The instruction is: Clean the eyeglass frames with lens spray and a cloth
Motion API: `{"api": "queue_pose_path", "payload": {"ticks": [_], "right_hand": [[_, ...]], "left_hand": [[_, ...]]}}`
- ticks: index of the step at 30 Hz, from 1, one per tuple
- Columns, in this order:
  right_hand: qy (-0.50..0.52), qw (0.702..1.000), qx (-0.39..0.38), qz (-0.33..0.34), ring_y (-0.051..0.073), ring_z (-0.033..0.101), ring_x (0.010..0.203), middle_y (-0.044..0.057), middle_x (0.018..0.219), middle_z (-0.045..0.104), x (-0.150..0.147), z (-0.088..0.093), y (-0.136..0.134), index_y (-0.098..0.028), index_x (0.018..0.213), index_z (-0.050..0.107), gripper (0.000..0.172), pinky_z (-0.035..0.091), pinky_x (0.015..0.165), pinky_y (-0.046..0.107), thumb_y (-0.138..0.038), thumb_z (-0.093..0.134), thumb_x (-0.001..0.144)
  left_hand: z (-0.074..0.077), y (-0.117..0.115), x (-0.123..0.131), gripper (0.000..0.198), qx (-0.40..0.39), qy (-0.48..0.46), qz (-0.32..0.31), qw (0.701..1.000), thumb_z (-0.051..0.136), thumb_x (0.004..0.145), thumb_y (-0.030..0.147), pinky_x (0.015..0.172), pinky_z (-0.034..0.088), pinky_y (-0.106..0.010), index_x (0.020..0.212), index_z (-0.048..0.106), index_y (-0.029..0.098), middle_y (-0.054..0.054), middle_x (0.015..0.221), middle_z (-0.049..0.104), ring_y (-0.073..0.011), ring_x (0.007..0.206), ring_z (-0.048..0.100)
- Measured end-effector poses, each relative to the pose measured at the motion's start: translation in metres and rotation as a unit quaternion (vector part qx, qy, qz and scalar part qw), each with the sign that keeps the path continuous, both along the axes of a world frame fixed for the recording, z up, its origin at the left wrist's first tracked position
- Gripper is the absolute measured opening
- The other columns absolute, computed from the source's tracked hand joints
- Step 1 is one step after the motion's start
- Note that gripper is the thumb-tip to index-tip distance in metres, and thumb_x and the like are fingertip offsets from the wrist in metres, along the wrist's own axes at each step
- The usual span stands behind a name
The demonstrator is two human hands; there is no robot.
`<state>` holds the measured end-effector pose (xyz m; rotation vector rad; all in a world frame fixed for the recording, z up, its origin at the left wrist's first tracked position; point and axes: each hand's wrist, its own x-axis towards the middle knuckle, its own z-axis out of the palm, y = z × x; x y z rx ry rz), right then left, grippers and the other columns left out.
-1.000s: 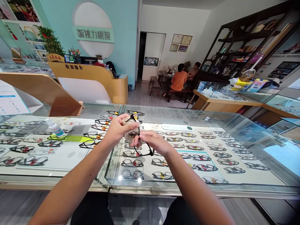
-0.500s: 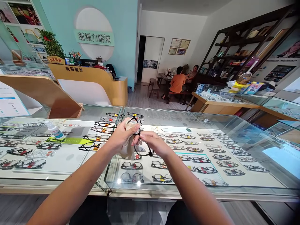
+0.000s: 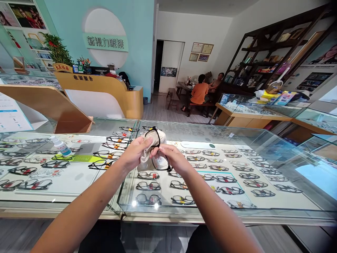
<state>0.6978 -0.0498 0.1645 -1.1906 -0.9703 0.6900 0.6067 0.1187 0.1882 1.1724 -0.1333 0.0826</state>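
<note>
Over a glass display counter [image 3: 200, 207] I hold a pair of black-framed glasses [image 3: 160, 165]. My right hand [image 3: 173, 158] pinches the frame near its middle. A pale cleaning cloth [image 3: 154, 140] is pressed round the upper lens by the closed fingers of my left hand [image 3: 135, 153]. Rows of other glasses [image 3: 149, 184] lie under the glass below my hands.
A small spray bottle [image 3: 61, 146] lies on the counter to the left. A wooden sign stand [image 3: 52, 105] rises at the far left. Behind are a yellow cashier desk [image 3: 105, 93], two seated people [image 3: 201, 91] at a table, dark shelves [image 3: 268, 52] and another glass counter [image 3: 252, 110].
The glasses have turned more upright and the cloth has moved up over the upper lens. Both hands stay close together above the counter.
</note>
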Motion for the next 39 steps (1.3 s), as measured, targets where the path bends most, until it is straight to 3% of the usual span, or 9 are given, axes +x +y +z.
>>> {"api": "queue_pose_path", "payload": {"ticks": [10,13,16,20,24,28,32,35,39], "right_hand": [[0.028,0.999,-0.011,0.036,0.021,0.061,0.084,0.008,0.087,0.077,-0.003,-0.002,0.003,-0.016,0.087,0.083,0.052,0.047,0.085,0.034,-0.066,0.070,0.099],[-0.004,0.999,-0.015,0.051,0.019,0.059,0.082,0.007,0.088,0.078,-0.004,-0.002,0.003,-0.017,0.091,0.085,0.051,0.045,0.085,0.033,-0.063,0.067,0.102],[-0.022,0.998,-0.026,0.057,0.020,0.061,0.084,0.007,0.093,0.080,-0.004,0.000,0.001,-0.017,0.092,0.085,0.050,0.045,0.085,0.033,-0.063,0.067,0.103],[-0.010,0.999,-0.023,0.043,0.020,0.063,0.085,0.008,0.093,0.081,-0.002,0.004,-0.002,-0.018,0.089,0.084,0.050,0.047,0.085,0.034,-0.063,0.068,0.101],[0.022,0.999,-0.011,0.040,0.021,0.063,0.082,0.009,0.091,0.081,0.000,0.005,-0.002,-0.017,0.088,0.083,0.048,0.048,0.084,0.034,-0.061,0.069,0.101],[0.002,0.999,-0.015,0.040,0.018,0.057,0.078,0.006,0.082,0.074,-0.005,0.001,0.002,-0.017,0.088,0.085,0.050,0.045,0.082,0.032,-0.062,0.069,0.101],[-0.014,0.998,-0.034,0.058,0.018,0.055,0.078,0.005,0.082,0.073,-0.009,0.002,0.002,-0.017,0.089,0.084,0.051,0.045,0.082,0.033,-0.064,0.069,0.101],[-0.009,0.999,-0.023,0.047,0.020,0.062,0.083,0.008,0.090,0.079,-0.004,0.008,-0.003,-0.017,0.089,0.084,0.050,0.046,0.082,0.033,-0.063,0.068,0.101],[-0.006,1.000,-0.004,0.030,0.021,0.063,0.082,0.009,0.089,0.081,0.001,0.011,-0.008,-0.017,0.085,0.084,0.049,0.047,0.083,0.034,-0.059,0.067,0.102]], "left_hand": [[0.001,0.006,0.000,0.052,0.061,-0.018,0.067,0.996,0.102,0.071,0.043,0.054,0.050,-0.023,0.097,0.066,0.016,0.002,0.060,0.068,-0.0122,0.046,0.060],[0.004,0.007,0.000,0.051,0.071,-0.017,0.122,0.990,0.105,0.066,0.042,0.052,0.047,-0.021,0.084,0.065,0.015,0.001,0.065,0.068,-0.0111,0.050,0.061],[0.005,0.011,-0.001,0.053,0.070,-0.020,0.145,0.987,0.101,0.071,0.051,0.050,0.046,-0.022,0.075,0.061,0.016,0.001,0.063,0.064,-0.0113,0.052,0.059],[0.010,0.024,-0.002,0.052,0.100,-0.029,0.086,0.991,0.090,0.083,0.061,0.054,0.049,-0.024,0.082,0.067,0.015,-0.003,0.068,0.068,-0.0143,0.056,0.063],[0.013,0.032,-0.003,0.049,0.134,-0.032,0.033,0.990,0.098,0.078,0.049,0.061,0.052,-0.022,0.098,0.071,0.014,-0.004,0.080,0.074,-0.0146,0.067,0.067],[0.007,0.017,-0.002,0.055,0.143,-0.046,0.115,0.982,0.104,0.068,0.047,0.055,0.045,-0.021,0.085,0.060,0.018,0.003,0.067,0.065,-0.0115,0.056,0.059],[0.006,0.008,-0.003,0.059,0.140,-0.070,0.200,0.967,0.087,0.085,0.065,0.050,0.036,-0.021,0.071,0.053,0.019,0.005,0.059,0.051,-0.0088,0.051,0.046],[0.012,0.017,-0.006,0.055,0.157,-0.061,0.139,0.976,0.084,0.087,0.066,0.054,0.043,-0.023,0.077,0.062,0.017,0.001,0.066,0.059,-0.0113,0.057,0.053],[0.013,0.028,-0.006,0.050,0.157,-0.059,0.046,0.985,0.095,0.080,0.053,0.061,0.050,-0.023,0.102,0.071,0.016,-0.004,0.083,0.073,-0.0151,0.068,0.065]]}}
